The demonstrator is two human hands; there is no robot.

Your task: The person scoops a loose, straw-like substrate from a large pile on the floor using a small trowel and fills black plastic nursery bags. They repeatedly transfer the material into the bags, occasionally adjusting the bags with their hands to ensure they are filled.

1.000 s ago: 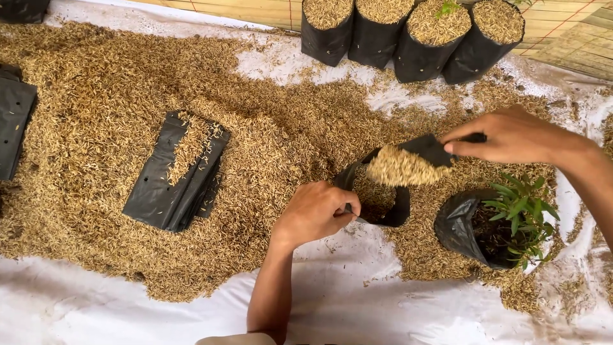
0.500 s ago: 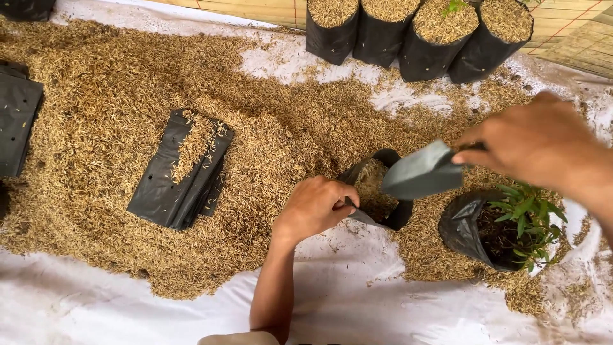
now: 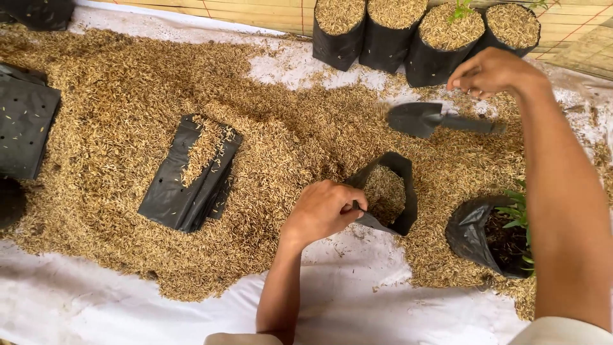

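Head view: a white sheet (image 3: 128, 313) on the ground is covered by a wide heap of rice husks (image 3: 128, 89). Near the sheet's front edge, the rim of a black grow bag (image 3: 403, 191), partly filled with husks, is pinched by the left hand (image 3: 322, 211). Beyond it, a black trowel (image 3: 421, 119) lies on the husks, just below the loosely curled right hand (image 3: 488, 71), which holds nothing.
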